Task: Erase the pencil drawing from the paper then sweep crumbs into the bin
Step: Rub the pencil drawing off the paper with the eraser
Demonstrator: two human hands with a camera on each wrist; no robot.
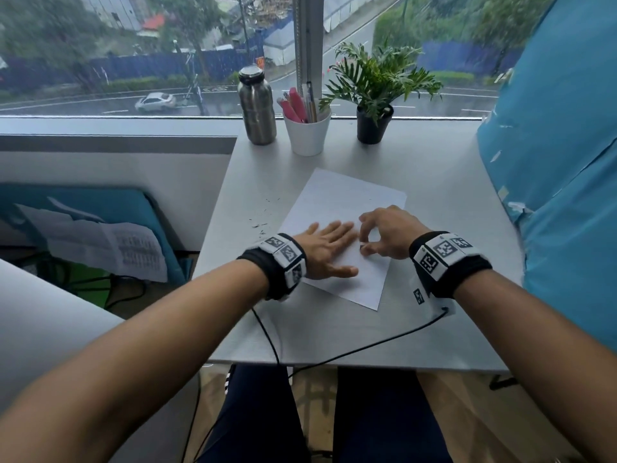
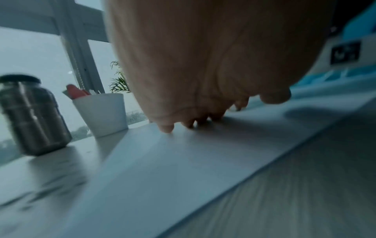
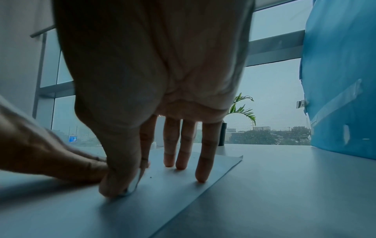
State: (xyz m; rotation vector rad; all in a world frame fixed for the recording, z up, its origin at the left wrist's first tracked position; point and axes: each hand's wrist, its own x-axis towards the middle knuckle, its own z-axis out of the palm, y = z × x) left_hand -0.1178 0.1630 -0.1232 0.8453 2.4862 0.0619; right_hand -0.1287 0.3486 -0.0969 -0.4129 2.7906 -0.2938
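A white sheet of paper (image 1: 337,202) lies tilted in the middle of the grey table (image 1: 434,329); I make out no pencil marks on it. My left hand (image 1: 334,242) lies flat on the paper's left part, fingers straight, pressing it down (image 2: 193,80). Just to its right, my right hand (image 1: 364,247) pinches a small white eraser (image 3: 135,185) between thumb and forefinger, its tip on the paper (image 3: 173,201). The other three fingers (image 3: 184,153) hang straight, their tips on the sheet. Dark eraser crumbs (image 1: 258,225) are scattered on the table left of the paper. No bin is in view.
Along the window edge stand a steel bottle (image 1: 256,108), a white cup of pens (image 1: 307,132) and a potted plant (image 1: 374,125). A blue covered panel (image 1: 561,162) borders the table's right side. Black cables (image 1: 367,349) run over the front edge.
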